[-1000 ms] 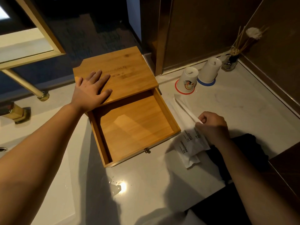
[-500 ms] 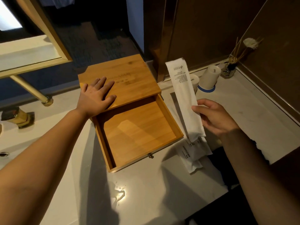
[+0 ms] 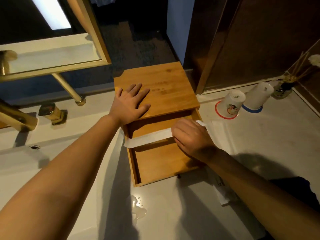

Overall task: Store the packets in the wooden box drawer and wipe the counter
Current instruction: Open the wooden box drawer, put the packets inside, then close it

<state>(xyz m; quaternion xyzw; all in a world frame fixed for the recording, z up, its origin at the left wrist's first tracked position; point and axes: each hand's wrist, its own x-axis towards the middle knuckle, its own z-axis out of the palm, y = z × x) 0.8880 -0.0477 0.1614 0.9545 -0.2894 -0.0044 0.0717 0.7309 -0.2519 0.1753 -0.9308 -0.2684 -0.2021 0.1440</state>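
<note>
The left hand [image 3: 132, 104] lay flat on the lid of the wooden box [image 3: 166, 90], fingers [image 3: 138, 87] spread apart, gripping nothing. The drawer [image 3: 161, 161] stood pulled out over the white worktop [image 3: 173, 213]. The right hand [image 3: 190, 137] was down in that drawer, fingers closed on one end of a long white packet [image 3: 149, 138], which stretched across the drawer with its far end over the left wall. Another packet [image 3: 223, 196] lay on the worktop just right of the drawer, partly under the right forearm. Two upturned cups [image 3: 233, 103] stood near the back wall, and a small puddle [image 3: 138, 208] glistened in front of the drawer.
</note>
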